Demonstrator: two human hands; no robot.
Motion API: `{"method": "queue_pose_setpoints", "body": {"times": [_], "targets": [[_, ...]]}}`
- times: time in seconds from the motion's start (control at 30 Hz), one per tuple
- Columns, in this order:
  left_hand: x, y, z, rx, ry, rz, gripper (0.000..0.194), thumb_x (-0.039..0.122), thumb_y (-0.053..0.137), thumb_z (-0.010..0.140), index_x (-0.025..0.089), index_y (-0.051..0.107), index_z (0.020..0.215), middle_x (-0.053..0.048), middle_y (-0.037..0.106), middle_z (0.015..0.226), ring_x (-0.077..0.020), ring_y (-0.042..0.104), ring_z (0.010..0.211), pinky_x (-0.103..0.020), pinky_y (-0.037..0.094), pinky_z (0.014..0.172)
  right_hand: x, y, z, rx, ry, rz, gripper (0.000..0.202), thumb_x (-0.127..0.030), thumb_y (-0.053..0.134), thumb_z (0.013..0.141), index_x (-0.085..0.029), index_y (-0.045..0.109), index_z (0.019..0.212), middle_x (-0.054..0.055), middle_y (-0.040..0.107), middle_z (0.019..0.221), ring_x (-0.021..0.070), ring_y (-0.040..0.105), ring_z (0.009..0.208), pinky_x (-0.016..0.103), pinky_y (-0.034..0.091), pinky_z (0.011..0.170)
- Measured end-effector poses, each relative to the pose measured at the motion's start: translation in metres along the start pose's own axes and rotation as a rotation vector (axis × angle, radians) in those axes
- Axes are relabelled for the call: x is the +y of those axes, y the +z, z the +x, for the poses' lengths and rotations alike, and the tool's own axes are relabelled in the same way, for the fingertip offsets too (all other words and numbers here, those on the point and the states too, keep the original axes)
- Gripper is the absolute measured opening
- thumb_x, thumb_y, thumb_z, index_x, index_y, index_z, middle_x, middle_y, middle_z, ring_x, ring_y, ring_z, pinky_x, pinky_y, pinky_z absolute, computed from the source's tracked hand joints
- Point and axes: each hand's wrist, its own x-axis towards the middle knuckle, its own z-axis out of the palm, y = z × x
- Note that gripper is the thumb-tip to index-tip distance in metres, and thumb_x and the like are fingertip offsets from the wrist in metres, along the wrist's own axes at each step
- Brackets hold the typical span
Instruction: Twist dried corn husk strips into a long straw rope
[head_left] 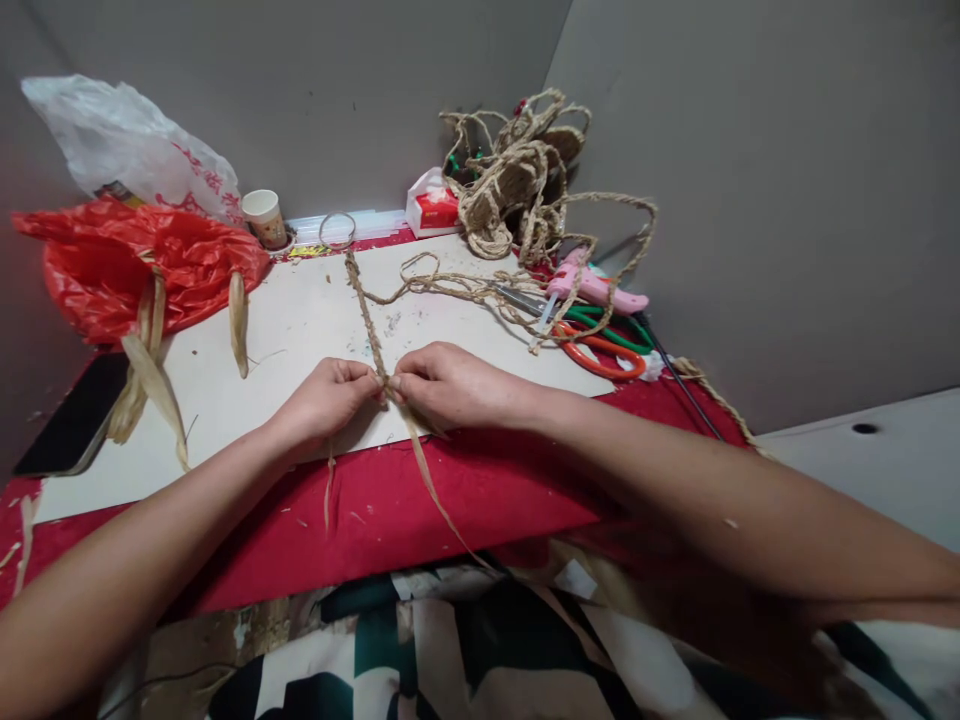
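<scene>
A braided straw cord (366,318) runs from the far part of the white board (292,320) toward me. At its near end my left hand (337,393) pinches the braid from the left side. My right hand (442,385) pinches it from the right, and the fingertips of both hands nearly meet there. Loose strands (424,465) hang from between the hands over the red cloth (450,500) toward my lap. The exact crossing of the strands is hidden by my fingers.
Dry husk strips (154,370) lie left, by a black phone (73,415) and a red plastic bag (150,260). A paper cup (264,218) stands behind. To the right are orange-handled scissors (600,357), a pink glue gun (592,285) and a heap of braided rope (510,190).
</scene>
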Motion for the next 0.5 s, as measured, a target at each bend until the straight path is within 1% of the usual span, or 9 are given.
{"method": "queue_pose_setpoints", "body": {"times": [0.07,0.1,0.17,0.27,0.33,0.4,0.43,0.47,0.5], "targets": [[0.0,-0.001,-0.001,-0.014,0.006,-0.014,0.022,0.017,0.051,0.076,0.015,0.052,0.054,0.007,0.033,0.039,-0.0037,0.021,0.037,-0.021,0.014,0.039,-0.002,0.011,0.0,0.024,-0.007,0.046,0.025,-0.014,0.041,0.086,-0.012,0.061,0.07,0.001,0.056,0.058,0.0086,0.044,0.052,0.022,0.03,0.054],[0.0,-0.002,-0.001,-0.025,0.007,-0.028,0.023,0.017,0.051,0.076,0.016,0.049,0.053,0.007,0.032,0.04,-0.0035,0.021,0.037,-0.02,0.013,0.039,-0.002,0.017,0.0,0.041,-0.019,0.032,0.026,-0.014,0.04,0.086,-0.012,0.06,0.07,0.002,0.057,0.06,0.0091,0.045,0.053,0.022,0.031,0.055],[0.0,-0.003,-0.002,-0.04,-0.007,-0.066,0.026,0.018,0.05,0.076,0.017,0.043,0.051,0.008,0.03,0.041,-0.0033,0.02,0.037,-0.02,0.011,0.038,-0.001,0.028,0.001,0.09,-0.049,-0.062,0.026,-0.015,0.039,0.087,-0.012,0.059,0.07,0.005,0.061,0.067,0.0113,0.049,0.059,0.023,0.032,0.058],[-0.002,-0.005,-0.004,-0.052,-0.025,-0.123,0.031,0.021,0.051,0.077,0.019,0.035,0.051,0.008,0.026,0.042,-0.0028,0.017,0.036,-0.021,0.009,0.038,-0.002,0.041,-0.005,0.146,-0.059,-0.252,0.026,-0.021,0.038,0.089,-0.013,0.062,0.081,0.01,0.065,0.078,0.0156,0.052,0.066,0.026,0.032,0.06],[-0.003,-0.005,-0.005,-0.059,-0.013,-0.121,0.028,0.023,0.053,0.079,0.018,0.041,0.054,0.008,0.027,0.04,-0.003,0.018,0.035,-0.021,0.008,0.037,-0.007,0.045,-0.015,0.096,-0.068,-0.352,0.027,-0.023,0.037,0.09,-0.013,0.062,0.087,0.011,0.065,0.079,0.0163,0.051,0.064,0.028,0.03,0.059],[-0.005,-0.006,-0.006,-0.064,-0.006,-0.105,0.02,0.024,0.055,0.08,0.016,0.052,0.062,0.009,0.029,0.037,-0.0036,0.018,0.033,-0.022,0.007,0.037,-0.015,0.043,-0.028,-0.046,-0.119,-0.399,0.025,-0.024,0.04,0.09,-0.014,0.063,0.085,0.009,0.064,0.074,0.0146,0.047,0.058,0.028,0.027,0.056],[-0.005,-0.006,-0.006,-0.071,-0.009,-0.105,0.017,0.025,0.055,0.081,0.016,0.055,0.067,0.009,0.029,0.036,-0.004,0.018,0.033,-0.022,0.007,0.037,-0.019,0.039,-0.034,-0.126,-0.152,-0.391,0.025,-0.026,0.042,0.09,-0.015,0.063,0.08,0.008,0.063,0.071,0.0134,0.045,0.056,0.027,0.026,0.055],[-0.006,-0.007,-0.007,-0.08,-0.013,-0.112,0.016,0.025,0.055,0.081,0.016,0.056,0.069,0.009,0.029,0.036,-0.0042,0.018,0.033,-0.022,0.006,0.037,-0.022,0.034,-0.038,-0.179,-0.182,-0.354,0.026,-0.029,0.045,0.09,-0.015,0.062,0.076,0.006,0.061,0.068,0.0121,0.043,0.055,0.027,0.026,0.055],[-0.006,-0.008,-0.007,-0.095,-0.015,-0.125,0.016,0.025,0.055,0.081,0.016,0.056,0.068,0.009,0.029,0.036,-0.0041,0.018,0.033,-0.022,0.006,0.037,-0.024,0.027,-0.041,-0.179,-0.194,-0.291,0.03,-0.033,0.047,0.09,-0.015,0.062,0.072,0.004,0.059,0.065,0.0111,0.041,0.054,0.026,0.027,0.055]]}}
